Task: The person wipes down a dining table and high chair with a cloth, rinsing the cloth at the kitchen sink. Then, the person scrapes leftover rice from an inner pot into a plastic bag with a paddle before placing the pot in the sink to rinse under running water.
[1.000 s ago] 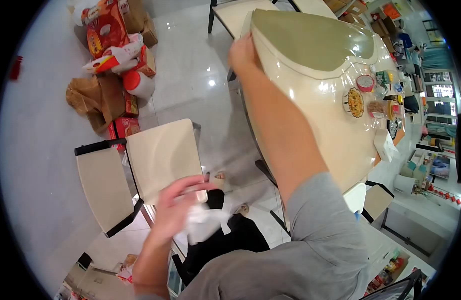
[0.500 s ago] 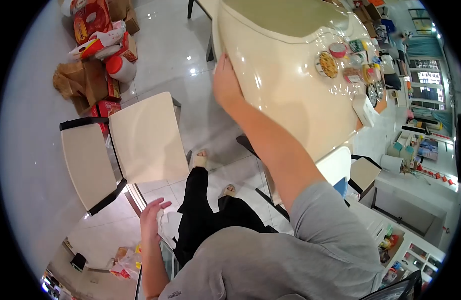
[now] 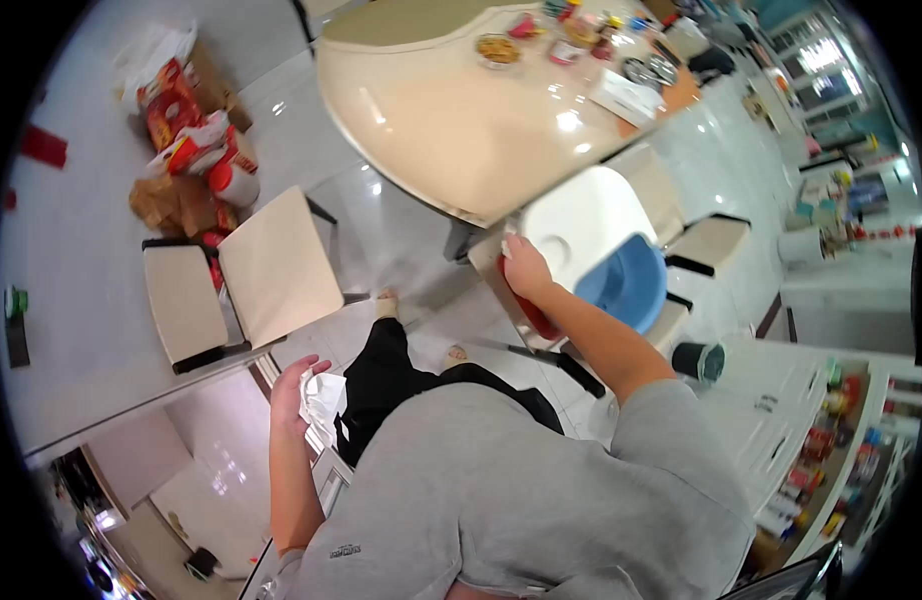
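My left hand (image 3: pixel 288 390), at hip height, is curled around a crumpled white tissue (image 3: pixel 323 398), its fingers partly bent. My right hand (image 3: pixel 528 270) reaches down to a chair beside the table, its fingers closed at the edge of a white plastic tub or lid (image 3: pixel 588 220). A small white bit shows at those fingertips, too small to name. Just under this hand lies a red object (image 3: pixel 534 312), mostly hidden by the hand and forearm. A blue basin (image 3: pixel 629 285) sits against the white plastic piece.
A cream table (image 3: pixel 431 130) carries a bowl of snacks (image 3: pixel 498 50), jars and a white box (image 3: pixel 628 97). Another chair (image 3: pixel 281 255) stands at left, near bags and boxes (image 3: pixel 186 150). A dark bin (image 3: pixel 698 361) stands by the white cabinet (image 3: pixel 761 400) at right.
My right hand has left the table's edge and moved down and right to the chair with the basins. My left hand stays low with the tissue. The view has turned toward the right.
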Available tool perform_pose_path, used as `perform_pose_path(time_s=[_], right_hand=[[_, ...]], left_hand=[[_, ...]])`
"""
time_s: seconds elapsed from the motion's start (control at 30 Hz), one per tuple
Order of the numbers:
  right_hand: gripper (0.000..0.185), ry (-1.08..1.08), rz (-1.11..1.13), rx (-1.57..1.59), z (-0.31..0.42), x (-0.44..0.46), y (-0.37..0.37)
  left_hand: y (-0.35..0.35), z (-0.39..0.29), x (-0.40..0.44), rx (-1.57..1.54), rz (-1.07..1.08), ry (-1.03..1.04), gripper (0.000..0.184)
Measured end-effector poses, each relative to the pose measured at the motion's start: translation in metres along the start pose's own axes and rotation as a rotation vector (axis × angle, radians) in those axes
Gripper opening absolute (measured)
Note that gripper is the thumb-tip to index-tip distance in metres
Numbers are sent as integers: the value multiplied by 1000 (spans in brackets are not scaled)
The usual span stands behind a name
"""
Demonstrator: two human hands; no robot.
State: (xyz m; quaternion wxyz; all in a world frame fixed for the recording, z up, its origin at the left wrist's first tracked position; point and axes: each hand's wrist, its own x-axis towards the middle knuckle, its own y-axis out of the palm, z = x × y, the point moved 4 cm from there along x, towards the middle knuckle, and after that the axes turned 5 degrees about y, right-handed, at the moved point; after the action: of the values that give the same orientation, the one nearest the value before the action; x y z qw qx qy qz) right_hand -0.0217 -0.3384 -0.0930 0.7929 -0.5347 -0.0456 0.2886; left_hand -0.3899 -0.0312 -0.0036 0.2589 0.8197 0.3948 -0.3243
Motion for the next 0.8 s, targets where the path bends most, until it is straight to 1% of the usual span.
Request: perform_pose_path(time_s=[0.03,0.1,0.13,0.2,0.23,0.27,0.3,0.33,0.37,0.4,0.43,0.47,0.5,0.53,0.57,0.63,0.67,0.77,0.8], right_hand=[[51,31,-18,1,-7,-15,-15],[48,405,358,1709,-22,-42,-31],[48,427,329,1725,-15,-72,-53],[45,428,485,2209,21,-108,-105],[45,418,458,2225,18,-115,-108],[46,353,463,2284,20,-121,-110],[46,282,468,2338,20,-126,-113],[44,259,508,2368,13,-128,-107],[44,238,472,2380,8,-129,-101],[43,282,423,2366,4,-131,-93],[42,324,368,2350,-3,-132,-86],[42,300,319,2354,-10,-134,-78],[40,354,246,2337,-17,-138,-64],[37,419,182,2320,-19,-137,-60],[37,436,161,2330,-25,-138,-56],[35,610,62,2136,-41,-160,-44],[35,654,73,2147,-45,-169,-37],[32,778,-133,1986,-75,-191,-21],[32,798,-131,1991,-80,-199,-17]], left_hand=[[6,6,-5,-14,-15,-4,41],[23,17,-6,29,-1,-20,39],[33,20,-2,101,39,6,38],[70,16,17,188,104,50,38],[94,8,22,376,187,214,43],[118,0,27,562,271,377,49],[141,-2,39,577,290,379,49],[170,-7,51,787,318,568,45],[198,-14,61,991,350,771,41],[222,-16,75,995,385,798,41],[250,-20,87,1194,353,970,46],[277,-23,97,1384,308,1143,52],[297,-25,110,1379,343,1166,52],[313,-24,124,1469,355,1138,57],[318,-19,137,1567,360,1088,63],[316,-8,165,1624,430,1046,65],[312,-2,179,1666,485,1030,66],[313,-8,170,1682,511,884,67],[314,-13,165,1648,514,882,61]])
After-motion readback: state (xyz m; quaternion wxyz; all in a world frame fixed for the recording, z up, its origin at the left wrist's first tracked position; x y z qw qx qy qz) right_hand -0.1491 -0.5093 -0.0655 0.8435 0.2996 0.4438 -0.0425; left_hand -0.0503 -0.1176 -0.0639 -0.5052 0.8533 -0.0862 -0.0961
